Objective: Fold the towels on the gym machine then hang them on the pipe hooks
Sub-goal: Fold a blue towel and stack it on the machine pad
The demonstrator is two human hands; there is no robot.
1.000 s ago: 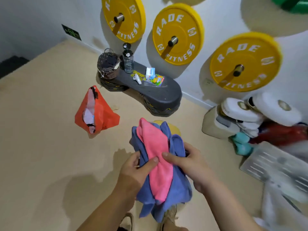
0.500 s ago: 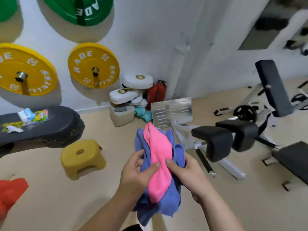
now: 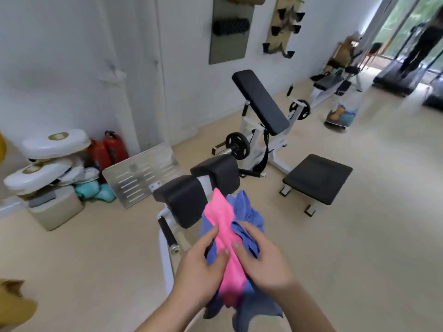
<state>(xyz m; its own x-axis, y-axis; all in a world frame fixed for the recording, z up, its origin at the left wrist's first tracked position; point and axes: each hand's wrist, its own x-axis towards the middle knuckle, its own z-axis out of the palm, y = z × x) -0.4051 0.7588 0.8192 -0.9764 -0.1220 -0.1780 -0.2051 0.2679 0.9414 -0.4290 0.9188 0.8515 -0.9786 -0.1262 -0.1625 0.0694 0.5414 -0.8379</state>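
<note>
by my reckoning the task has barely begun: 2 towels, bunched and unfolded, are held up in the air between both hands and laid on nothing. the left hand curls round the bundle from 9 o'clock, thumb pressed on the pink towel. the right hand grips from 3 o'clock, thumb on the same pink strip, fingers wrapped into the blue towel behind it. the gym machine, with 2 black pads, stands just beyond the bundle at 11 o'clock. spreading, folding and hanging are all left to do; i cannot pick out any pipe hooks. the pink towel is a long rumpled strip, its long axis running 6 to 12 o'clock, top end tipped slightly toward 11 and the pads, lower end hanging below the hands.
</note>
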